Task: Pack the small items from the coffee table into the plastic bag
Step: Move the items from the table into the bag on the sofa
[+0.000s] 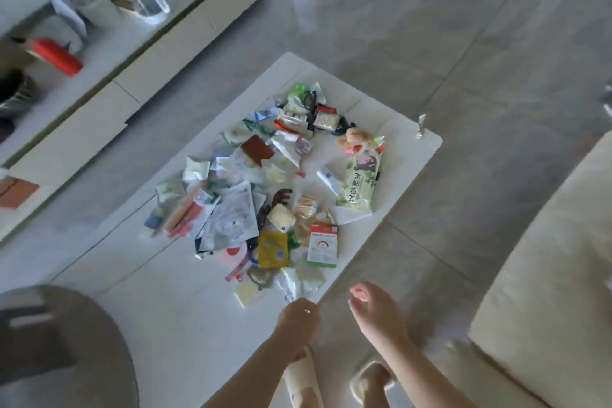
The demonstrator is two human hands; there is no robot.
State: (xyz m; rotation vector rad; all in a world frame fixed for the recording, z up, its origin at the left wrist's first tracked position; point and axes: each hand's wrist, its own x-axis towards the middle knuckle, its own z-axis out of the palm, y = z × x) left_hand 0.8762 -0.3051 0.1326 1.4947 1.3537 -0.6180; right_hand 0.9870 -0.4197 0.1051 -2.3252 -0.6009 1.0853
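Risk first. I see no plastic bag that I can name with confidence. A pale, crinkled translucent piece (291, 285) lies at the near edge of the counter (165, 308), just beyond my left hand (298, 325); it may be the bag or only a wrapper, and the blur will not let me tell. If I take the wrong piece, packing starts with nothing to pack into.

Second risk: the pile of small items (265, 192) is loose and overlapping, mostly flat sachets and packets spread across the middle of the counter. The green wipes pack (361, 182) sits on the right of the heap, and the red-and-white card packet (323, 247) on its near side. I judge that a sweeping grab could push light packets off the near or right edge onto the tiled floor (463, 76).

Left hand: fingers curled under, back of the hand towards the camera, at the near counter edge by the crinkled piece. Whether it pinches that piece I cannot tell.

Right hand (374, 311): fingers relaxed and slightly bent, holding nothing, hanging just off the near right edge of the counter.
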